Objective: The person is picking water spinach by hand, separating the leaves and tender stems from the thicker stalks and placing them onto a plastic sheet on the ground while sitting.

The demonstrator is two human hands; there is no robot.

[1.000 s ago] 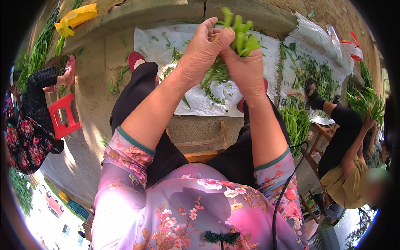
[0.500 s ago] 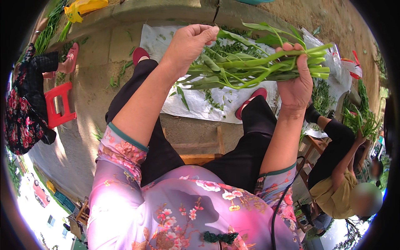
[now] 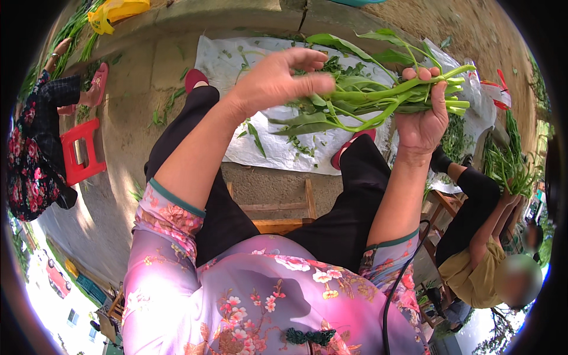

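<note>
1. Bunch of leafy green stems [image 3: 390, 97]: held above the white sheet [image 3: 281, 161], its cut ends reaching past the right edge; some leaves hidden behind the left hand.
2. Right hand [image 3: 421, 112]: clamped on the bunch near the cut ends.
3. Left hand [image 3: 284, 80]: apart from the right, fingers parted, thumb blurred over the leaves; contact cannot be told.
4. Blue-green object [image 3: 358, 2]: cut off by the upper rim, kind unclear.
5. Second white sheet [image 3: 476, 115]: partly blocked by bunch and right hand.
6. Surroundings: red stool [image 3: 83, 152], yellow bag [image 3: 121, 10], co-worker in ochre top [image 3: 473, 272].
7. Change from half a second earlier: left fingers, then pinched together, now spread; right grip unchanged.
</note>
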